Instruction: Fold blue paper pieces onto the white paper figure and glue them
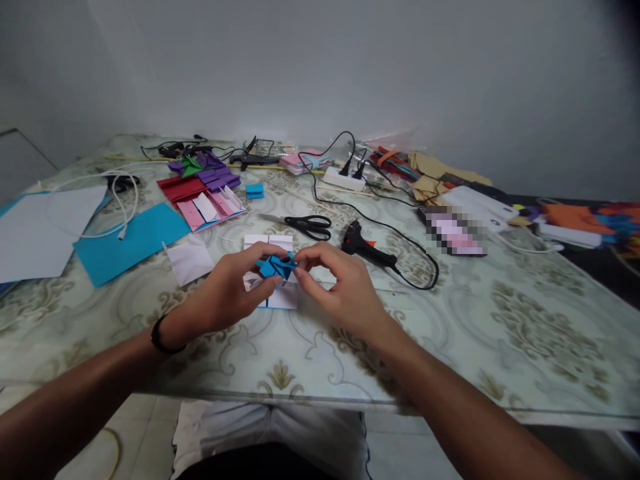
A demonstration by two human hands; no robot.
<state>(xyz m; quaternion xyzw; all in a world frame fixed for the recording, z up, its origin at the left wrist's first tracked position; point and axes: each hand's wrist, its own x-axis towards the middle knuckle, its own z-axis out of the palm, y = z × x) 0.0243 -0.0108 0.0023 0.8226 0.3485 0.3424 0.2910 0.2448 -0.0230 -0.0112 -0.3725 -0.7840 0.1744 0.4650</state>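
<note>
Between my two hands, just above the table, is a small piece of folded blue paper point(276, 267). My left hand point(239, 283) grips its left side between thumb and fingers. At its right end, my right hand point(336, 279) pinches an edge with thumb and forefinger. Underneath lie white-and-blue folded paper pieces point(281, 299), partly covered by the blue one and my fingers. Black-handled scissors point(307, 225) rest beyond my hands, and a black glue gun point(367, 247) lies on its side to the right.
Blue sheets point(137, 241), a white sheet point(50, 227) and a small white square point(189, 260) lie left. Pink, red and purple folded papers point(217, 175) sit behind. A white power strip point(344, 179) with black cords and a phone point(453, 230) are at the right back.
</note>
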